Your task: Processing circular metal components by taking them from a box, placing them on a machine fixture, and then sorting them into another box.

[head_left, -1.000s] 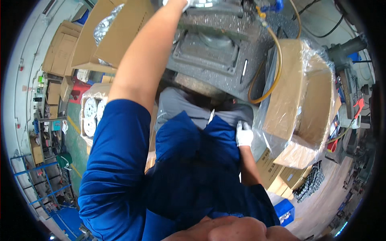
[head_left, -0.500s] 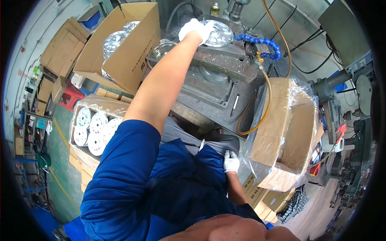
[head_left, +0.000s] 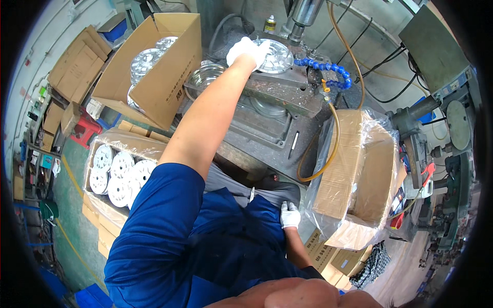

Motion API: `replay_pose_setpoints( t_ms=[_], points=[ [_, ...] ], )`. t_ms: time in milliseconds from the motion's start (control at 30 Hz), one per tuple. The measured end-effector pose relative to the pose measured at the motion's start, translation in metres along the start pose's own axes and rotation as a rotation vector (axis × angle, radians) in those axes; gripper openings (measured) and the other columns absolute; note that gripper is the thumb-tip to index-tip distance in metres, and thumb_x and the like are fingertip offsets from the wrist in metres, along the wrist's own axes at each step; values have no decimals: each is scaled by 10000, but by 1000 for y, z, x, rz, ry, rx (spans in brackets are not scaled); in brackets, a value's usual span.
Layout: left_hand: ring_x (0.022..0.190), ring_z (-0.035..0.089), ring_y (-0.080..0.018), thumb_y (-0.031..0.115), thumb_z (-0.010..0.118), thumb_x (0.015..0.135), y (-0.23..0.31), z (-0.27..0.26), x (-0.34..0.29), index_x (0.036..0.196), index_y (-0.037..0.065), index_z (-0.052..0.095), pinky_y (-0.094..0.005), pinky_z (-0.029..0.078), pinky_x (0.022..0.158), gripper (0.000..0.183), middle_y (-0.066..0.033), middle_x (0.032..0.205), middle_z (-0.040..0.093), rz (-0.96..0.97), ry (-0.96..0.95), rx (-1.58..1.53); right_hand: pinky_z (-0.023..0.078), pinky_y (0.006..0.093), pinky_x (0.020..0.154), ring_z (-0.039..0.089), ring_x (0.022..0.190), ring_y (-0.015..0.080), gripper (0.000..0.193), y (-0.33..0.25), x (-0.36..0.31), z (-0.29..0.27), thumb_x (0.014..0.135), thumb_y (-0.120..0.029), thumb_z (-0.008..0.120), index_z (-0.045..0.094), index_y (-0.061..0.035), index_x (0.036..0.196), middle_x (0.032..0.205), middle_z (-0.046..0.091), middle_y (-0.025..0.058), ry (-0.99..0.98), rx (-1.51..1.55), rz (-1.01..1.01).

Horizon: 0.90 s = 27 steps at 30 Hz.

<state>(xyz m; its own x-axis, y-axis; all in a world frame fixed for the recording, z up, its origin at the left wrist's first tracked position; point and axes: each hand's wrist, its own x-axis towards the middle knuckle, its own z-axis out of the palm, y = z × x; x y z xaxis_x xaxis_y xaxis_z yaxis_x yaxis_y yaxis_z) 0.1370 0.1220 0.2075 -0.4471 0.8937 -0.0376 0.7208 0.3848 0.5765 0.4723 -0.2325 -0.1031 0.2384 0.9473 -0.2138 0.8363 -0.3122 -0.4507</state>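
Note:
My left hand (head_left: 244, 50), in a white glove, stretches forward to a shiny round metal disc (head_left: 276, 57) with a patterned face. Its fingers close on the disc's left rim, partly hidden by the glove. The disc lies on a metal block of the machine table (head_left: 298, 95), just in front of and below the drill spindle (head_left: 300, 31). A blue jointed coolant hose (head_left: 323, 65) runs close to the disc's right side. My right hand (head_left: 290, 215), also in a white glove, rests on my thigh with its fingers laid out and holds nothing.
Left of the machine stands a cardboard box (head_left: 177, 77) with shiny discs. Below it, a plastic-lined carton (head_left: 146, 138) holds several pale discs. A metal bowl (head_left: 206, 76) sits by my left forearm. An open lined carton (head_left: 334, 179) and a yellowish hose (head_left: 336, 133) are on the right.
The whole view has shifted slightly, with the machine table lower in the picture and more of the spindle showing. My left hand stays at the disc's rim; my right hand remains on my thigh.

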Motion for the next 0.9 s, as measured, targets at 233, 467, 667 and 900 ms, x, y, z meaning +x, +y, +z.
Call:
replay_pose_setpoints(
  t_ms=[233,467,667,900],
  points=[
    [1209,617,-321,748,516,852,0,0,2,1289,8,612,-401,485,1010,866,-192,1302,638,-1,-8,8,525,462,853,672,948,406,385,-3,-2,-3,959,-394,563,730,-52,1017,1004,706,222,5,21,12],
    [1189,631,-318,729,536,854,1,2,2,1263,18,637,-400,499,994,827,-183,1284,651,6,20,17,527,453,867,672,958,404,380,-1,-2,-2,955,-389,568,734,-56,1032,1012,706,222,0,32,0],
    [1173,647,-307,695,568,859,2,1,2,1257,50,653,-405,523,971,763,-159,1274,664,11,33,32,521,451,887,671,980,401,421,3,0,3,955,-414,555,732,-47,1063,1033,704,230,-1,-22,4],
    [1130,670,-326,706,551,856,-7,7,7,1158,47,721,-431,534,928,743,-179,1197,698,64,109,78,501,443,939,651,1039,394,456,-5,-3,-4,968,-433,516,717,-47,1108,1085,691,237,-22,-21,-10]
  ],
)
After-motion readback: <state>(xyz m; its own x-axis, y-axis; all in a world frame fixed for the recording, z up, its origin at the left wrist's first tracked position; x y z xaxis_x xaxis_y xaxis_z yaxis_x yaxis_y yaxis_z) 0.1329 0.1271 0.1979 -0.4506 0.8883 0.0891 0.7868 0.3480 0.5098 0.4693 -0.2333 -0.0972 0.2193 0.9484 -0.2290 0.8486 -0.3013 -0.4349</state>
